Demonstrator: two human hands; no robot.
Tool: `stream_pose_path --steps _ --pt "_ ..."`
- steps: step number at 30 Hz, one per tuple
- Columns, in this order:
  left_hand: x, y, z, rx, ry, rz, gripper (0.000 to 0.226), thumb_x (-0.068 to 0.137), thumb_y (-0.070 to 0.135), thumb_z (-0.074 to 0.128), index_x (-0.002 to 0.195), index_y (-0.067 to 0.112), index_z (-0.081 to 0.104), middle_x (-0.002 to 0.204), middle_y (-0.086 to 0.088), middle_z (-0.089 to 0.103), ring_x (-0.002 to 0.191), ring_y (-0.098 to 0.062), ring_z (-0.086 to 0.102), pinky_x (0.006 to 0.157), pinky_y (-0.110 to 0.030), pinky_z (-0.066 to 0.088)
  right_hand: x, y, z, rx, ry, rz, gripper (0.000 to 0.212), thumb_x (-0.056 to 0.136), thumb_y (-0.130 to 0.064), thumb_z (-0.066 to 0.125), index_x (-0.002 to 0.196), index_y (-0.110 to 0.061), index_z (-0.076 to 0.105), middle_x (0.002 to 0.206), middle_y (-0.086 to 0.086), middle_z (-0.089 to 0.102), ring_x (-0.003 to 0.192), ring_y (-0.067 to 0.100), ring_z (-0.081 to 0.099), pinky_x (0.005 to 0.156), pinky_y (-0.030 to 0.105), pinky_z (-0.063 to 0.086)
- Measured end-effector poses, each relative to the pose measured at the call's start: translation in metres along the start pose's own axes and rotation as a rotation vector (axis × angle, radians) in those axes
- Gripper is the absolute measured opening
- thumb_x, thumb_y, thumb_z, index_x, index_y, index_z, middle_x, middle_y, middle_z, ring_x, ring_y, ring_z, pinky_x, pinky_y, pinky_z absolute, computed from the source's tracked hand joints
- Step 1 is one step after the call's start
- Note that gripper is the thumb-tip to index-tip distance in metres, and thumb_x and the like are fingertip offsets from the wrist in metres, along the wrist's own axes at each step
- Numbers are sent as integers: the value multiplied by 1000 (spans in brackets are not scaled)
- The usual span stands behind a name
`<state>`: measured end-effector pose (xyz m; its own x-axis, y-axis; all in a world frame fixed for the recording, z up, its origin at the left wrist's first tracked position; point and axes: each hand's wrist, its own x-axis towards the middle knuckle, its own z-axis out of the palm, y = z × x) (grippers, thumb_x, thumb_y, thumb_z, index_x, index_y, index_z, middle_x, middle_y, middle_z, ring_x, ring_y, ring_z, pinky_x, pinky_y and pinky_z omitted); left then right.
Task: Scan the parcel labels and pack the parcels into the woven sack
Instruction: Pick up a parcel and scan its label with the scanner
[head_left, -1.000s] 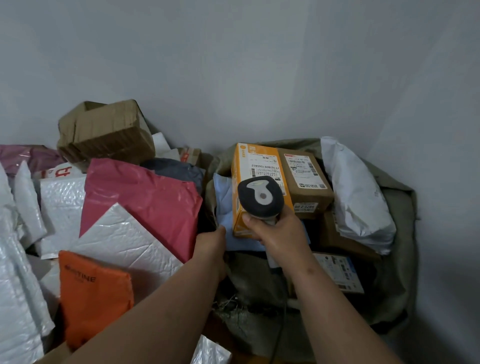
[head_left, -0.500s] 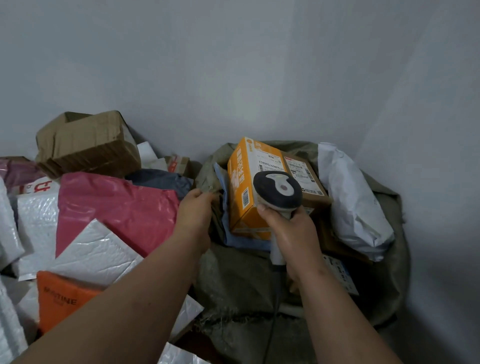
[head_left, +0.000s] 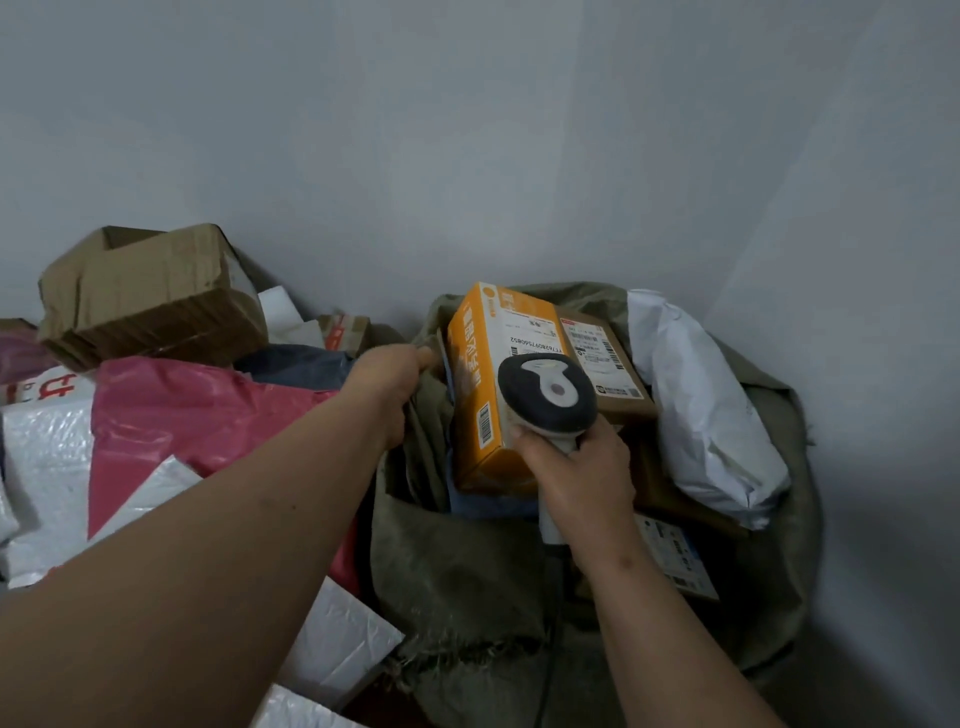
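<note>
A grey-green woven sack (head_left: 467, 571) stands in the corner, full of parcels. On top lie an orange box (head_left: 483, 374) with a white label, a brown box (head_left: 602, 358) beside it and a white poly bag (head_left: 701, 415) at the right. My left hand (head_left: 389, 379) grips the sack's left rim next to the orange box. My right hand (head_left: 576, 478) holds a grey and white barcode scanner (head_left: 545, 395), its head over the orange box. A blue mailer (head_left: 488, 506) shows under the orange box.
Left of the sack is a heap of parcels: a pink poly bag (head_left: 197, 415), white bubble mailers (head_left: 47, 467), an open crumpled carton (head_left: 150, 296) and a dark bag (head_left: 296, 364). Grey walls close in behind and at the right.
My left hand moved up from beside the blue mailer to the sack's left rim and gripped it. The orange box tilted onto its edge. The scanner shifted slightly right.
</note>
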<state>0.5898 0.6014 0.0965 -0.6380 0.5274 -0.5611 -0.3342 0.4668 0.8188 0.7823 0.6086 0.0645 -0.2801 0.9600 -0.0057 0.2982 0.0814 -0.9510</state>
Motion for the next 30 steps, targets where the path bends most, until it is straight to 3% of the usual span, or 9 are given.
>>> stream_pose_path --steps 3,5,9,14,19,22,24,27,30 --pt "-3 17 2 -36 -13 328 17 100 19 54 90 18 68 97 -14 71 95 -33 68 79 -40 60 2 5 2 116 34 -59 29 75 -40 79 90 -52 58 104 -29 62 110 -1 58 103 49 49" --pt "-9 26 4 -110 -47 493 18 98 18 57 87 18 72 100 -17 73 98 -37 70 88 -51 58 3 10 5 135 65 -102 32 80 -24 79 89 -48 60 105 -16 67 107 6 62 99 48 51" --pt "-9 31 -1 11 -140 666 11 76 26 68 77 28 78 90 -7 77 94 -31 71 88 -45 58 9 10 22 126 72 -76 17 70 -47 71 83 -47 60 107 -6 68 114 22 59 101 51 47" --pt "23 39 -18 -36 -100 180 55 85 59 64 115 13 69 110 -14 73 100 -32 70 94 -50 55 21 18 40 -64 -39 70 60 66 -60 70 118 -31 68 129 -11 41 134 26 35 106 34 34" --pt "30 48 -18 252 -214 -15 39 82 39 77 106 9 72 101 -20 74 92 -34 72 90 -56 56 27 13 55 -182 -155 26 77 66 -69 65 138 -40 57 153 -17 15 138 16 12 109 31 21" --pt "39 62 -13 160 -44 311 6 89 13 69 92 14 74 105 -20 73 94 -34 70 91 -53 56 28 13 61 -199 -193 17 65 77 -55 73 137 -39 56 156 -13 12 139 14 11 108 27 15" --pt "40 75 -16 22 85 562 19 89 9 64 85 23 76 97 -11 75 96 -34 71 91 -49 58 30 15 62 -204 -197 18 66 78 -51 74 139 -39 54 158 -11 13 143 15 10 107 26 12" --pt "38 83 -23 -132 128 811 26 88 16 61 101 32 76 107 2 75 106 -18 69 97 -39 55 35 12 68 -112 -204 12 66 75 -50 73 138 -46 54 156 -9 32 144 18 25 112 28 21" --pt "46 72 -22 208 88 892 46 88 19 60 133 29 59 131 -4 63 121 -19 60 106 -42 49 40 9 76 106 -281 156 39 71 -44 77 107 -47 64 125 -15 64 121 12 57 98 30 49"
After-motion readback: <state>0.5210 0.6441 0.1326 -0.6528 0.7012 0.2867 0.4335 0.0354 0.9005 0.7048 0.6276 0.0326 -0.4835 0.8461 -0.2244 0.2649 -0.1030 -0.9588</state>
